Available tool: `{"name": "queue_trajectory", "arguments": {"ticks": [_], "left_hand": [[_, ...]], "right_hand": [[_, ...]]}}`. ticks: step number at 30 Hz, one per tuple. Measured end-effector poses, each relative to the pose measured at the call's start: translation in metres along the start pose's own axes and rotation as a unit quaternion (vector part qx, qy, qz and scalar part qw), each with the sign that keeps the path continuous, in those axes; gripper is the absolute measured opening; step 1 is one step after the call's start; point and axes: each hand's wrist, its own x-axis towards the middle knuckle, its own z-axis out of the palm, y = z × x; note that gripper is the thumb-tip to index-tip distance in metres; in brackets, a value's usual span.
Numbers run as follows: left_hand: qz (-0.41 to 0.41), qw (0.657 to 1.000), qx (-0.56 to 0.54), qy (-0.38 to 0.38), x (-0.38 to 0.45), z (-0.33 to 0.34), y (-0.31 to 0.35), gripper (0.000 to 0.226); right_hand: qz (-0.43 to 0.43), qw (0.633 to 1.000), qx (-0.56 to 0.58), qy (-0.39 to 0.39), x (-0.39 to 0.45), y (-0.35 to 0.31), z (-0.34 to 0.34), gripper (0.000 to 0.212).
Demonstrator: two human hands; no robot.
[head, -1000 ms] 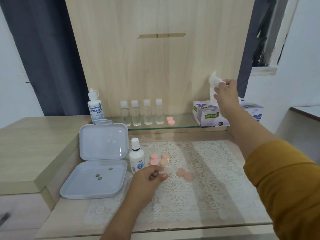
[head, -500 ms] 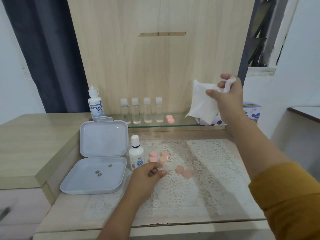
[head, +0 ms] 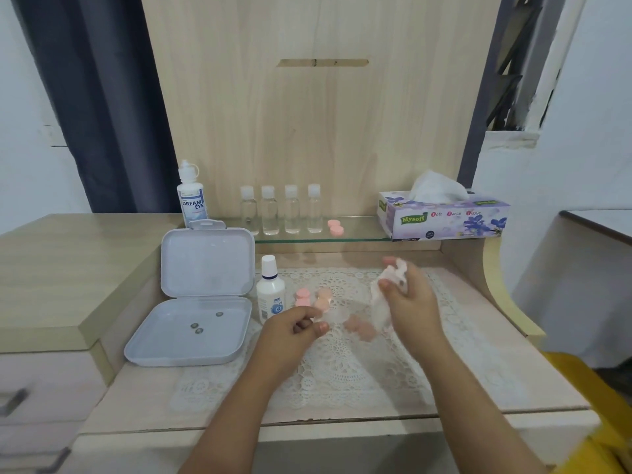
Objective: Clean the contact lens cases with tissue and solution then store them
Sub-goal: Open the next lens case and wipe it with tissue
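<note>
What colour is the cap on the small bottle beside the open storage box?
White, on the small white solution bottle; head view.

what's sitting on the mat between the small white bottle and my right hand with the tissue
In the head view, two pink lens cases stand between the small white bottle and the right hand gripping the tissue.

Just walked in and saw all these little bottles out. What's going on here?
A person is cleaning contact lens cases at a desk. The right hand grips a crumpled tissue over the lace mat; the left hand pinches something small and clear, hard to make out. Pink caps stand beside a solution bottle, and the white storage box lies open.
</note>
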Motion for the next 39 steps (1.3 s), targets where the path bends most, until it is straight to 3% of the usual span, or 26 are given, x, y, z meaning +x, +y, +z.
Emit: {"name": "queue_trajectory", "arguments": {"ticks": [4, 7, 9, 12, 14, 17, 20, 24, 32, 39], "left_hand": [[0.011, 0.999, -0.022, -0.021, -0.004, -0.001, 0.002, 0.017], [0.011, 0.998, -0.037, -0.041, -0.005, -0.001, 0.003, 0.019], [0.005, 0.998, -0.042, -0.046, -0.005, -0.001, 0.003, 0.019], [0.002, 0.998, -0.043, -0.052, -0.005, -0.001, 0.003, 0.018], [0.003, 0.998, -0.035, -0.051, -0.005, -0.001, 0.003, 0.018], [0.012, 0.999, -0.012, -0.034, -0.006, -0.002, 0.003, 0.019], [0.016, 1.0, -0.005, -0.019, -0.006, -0.004, 0.004, 0.017], [0.007, 1.0, -0.02, -0.005, -0.006, -0.006, 0.005, 0.023], [0.027, 0.998, -0.051, -0.021, -0.011, -0.006, 0.011, 0.028], [0.028, 0.999, 0.01, -0.024, -0.006, -0.007, 0.002, 0.025]], "right_hand": [[0.002, 0.999, -0.016, 0.046, -0.016, 0.02, 0.008, 0.028], [-0.04, 0.995, -0.088, 0.033, -0.021, 0.024, 0.011, 0.019], [-0.064, 0.993, -0.099, -0.01, -0.024, 0.03, 0.014, 0.018], [-0.052, 0.988, -0.069, -0.126, -0.03, 0.037, 0.015, 0.039], [-0.08, 0.977, -0.11, -0.163, -0.031, 0.038, 0.014, 0.044], [-0.104, 0.977, -0.137, -0.127, -0.03, 0.036, 0.015, 0.044], [-0.116, 0.97, -0.185, -0.104, -0.031, 0.038, 0.016, 0.017], [-0.209, 0.931, -0.273, -0.119, -0.032, 0.041, 0.016, 0.025], [-0.214, 0.925, -0.277, -0.147, -0.032, 0.045, 0.019, 0.015], [-0.268, 0.892, -0.341, -0.128, -0.027, 0.054, 0.026, 0.011]]}}
